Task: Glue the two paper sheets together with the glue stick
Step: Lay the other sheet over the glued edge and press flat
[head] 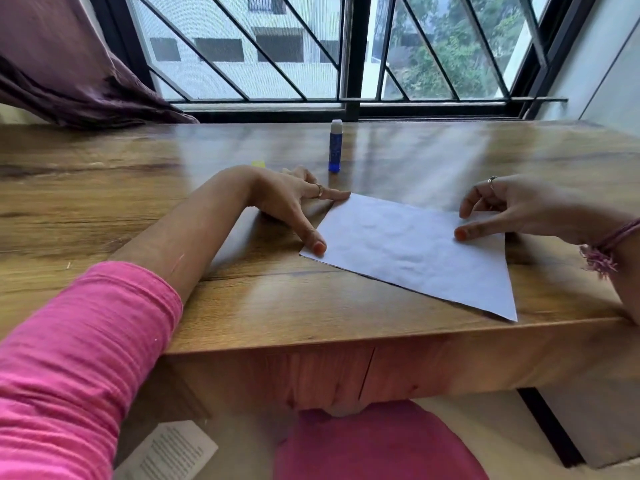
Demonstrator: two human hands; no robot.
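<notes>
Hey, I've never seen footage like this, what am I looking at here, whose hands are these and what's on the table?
This is one picture from a camera worn on a person's head, looking forward and down, so the hands are the wearer's own. No machine is involved. On the wooden table lies white paper; I cannot tell whether it is one sheet or two stacked. The left hand presses fingertips on its left edge, and the right hand touches its right side. Neither hand grips anything. A blue glue stick with a white cap stands upright behind the paper, untouched. Beyond is a barred window.
</notes>
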